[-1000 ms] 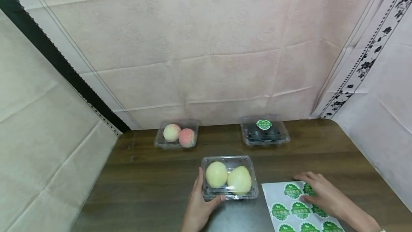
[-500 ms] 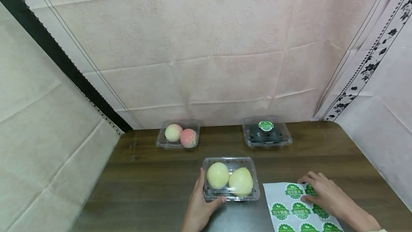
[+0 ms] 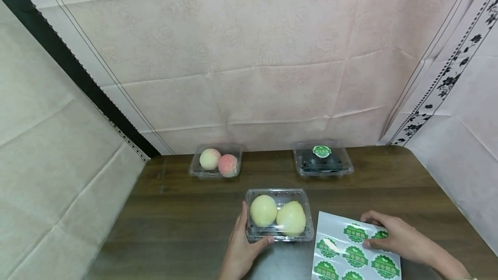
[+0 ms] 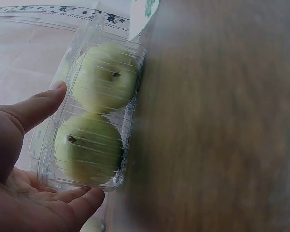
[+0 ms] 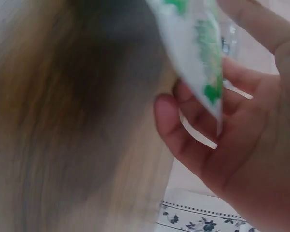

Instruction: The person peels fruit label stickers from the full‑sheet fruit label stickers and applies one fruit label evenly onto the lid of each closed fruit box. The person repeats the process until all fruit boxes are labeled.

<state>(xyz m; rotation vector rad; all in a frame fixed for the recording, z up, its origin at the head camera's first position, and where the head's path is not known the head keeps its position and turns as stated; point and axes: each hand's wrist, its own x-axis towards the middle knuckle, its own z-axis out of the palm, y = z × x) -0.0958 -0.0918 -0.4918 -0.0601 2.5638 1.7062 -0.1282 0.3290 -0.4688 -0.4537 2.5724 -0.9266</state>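
A clear plastic clamshell box (image 3: pixel 276 192) with two pale yellow-green fruits (image 3: pixel 263 211) stands on the table in the head view. My left hand (image 3: pixel 240 249) holds its near left corner, the thumb along the front and the fingers on the left side. In the left wrist view the thumb (image 4: pixel 41 107) lies against the ridged lid. To the right, my right hand (image 3: pixel 402 241) pinches the far right edge of a white sheet of round green stickers (image 3: pixel 330 228). The sheet is raised and tilted, its printed side up, and its near end runs out of view.
At the back left stands a clear box (image 3: pixel 194 168) with two peaches (image 3: pixel 227 165). A closed box (image 3: pixel 344 168) of dark contents, with a green sticker (image 3: pixel 321 151) on its lid, stands at the back right. Pale cloth walls (image 3: pixel 249 55) enclose the wooden table (image 3: pixel 175 228).
The right hand has lifted the sticker sheet off the table, shifting and tilting it to the left. The left hand and the fruit box hold their place.
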